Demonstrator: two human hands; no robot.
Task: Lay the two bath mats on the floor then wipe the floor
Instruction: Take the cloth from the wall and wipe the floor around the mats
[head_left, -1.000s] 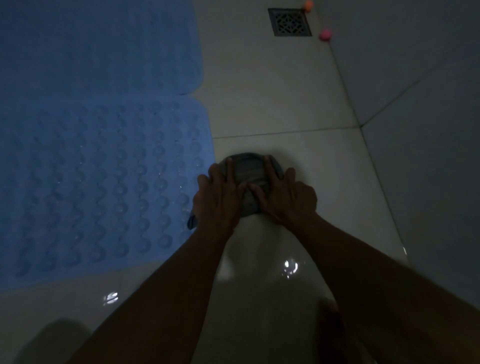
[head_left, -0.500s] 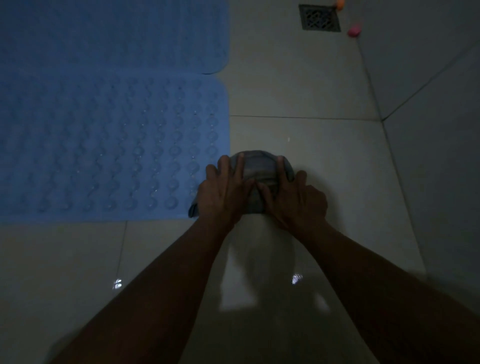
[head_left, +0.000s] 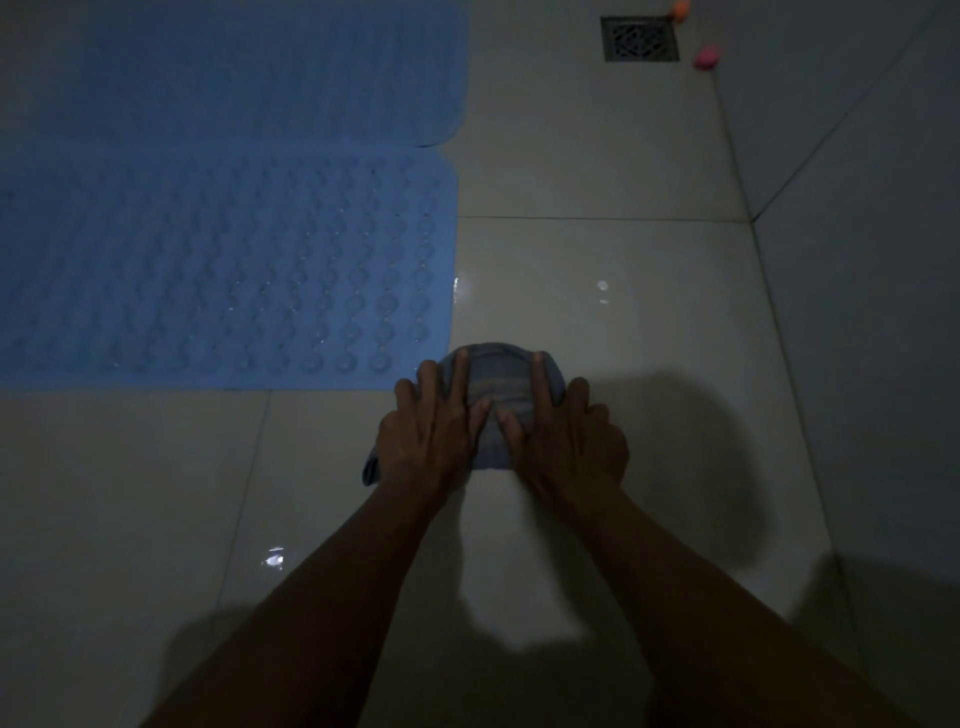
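Two blue bath mats lie flat side by side on the pale tiled floor (head_left: 597, 291): the near mat (head_left: 218, 270) with rows of round bumps, and the far mat (head_left: 223, 67) behind it. A bunched grey-blue cloth (head_left: 498, 374) rests on the floor just off the near mat's front right corner. My left hand (head_left: 431, 436) and my right hand (head_left: 566, 441) both press down on the cloth, fingers spread, thumbs nearly touching. The hands cover most of the cloth.
A square metal floor drain (head_left: 640, 39) sits at the far end, with a small orange object (head_left: 679, 9) and a pink one (head_left: 705, 56) beside it by the wall. The grey tiled wall (head_left: 857, 234) runs along the right. The floor shines with wet glints.
Both hands and the cloth have slid back toward me along the mat's right edge, from beside its middle to its front corner. More floor now shows ahead of the cloth.
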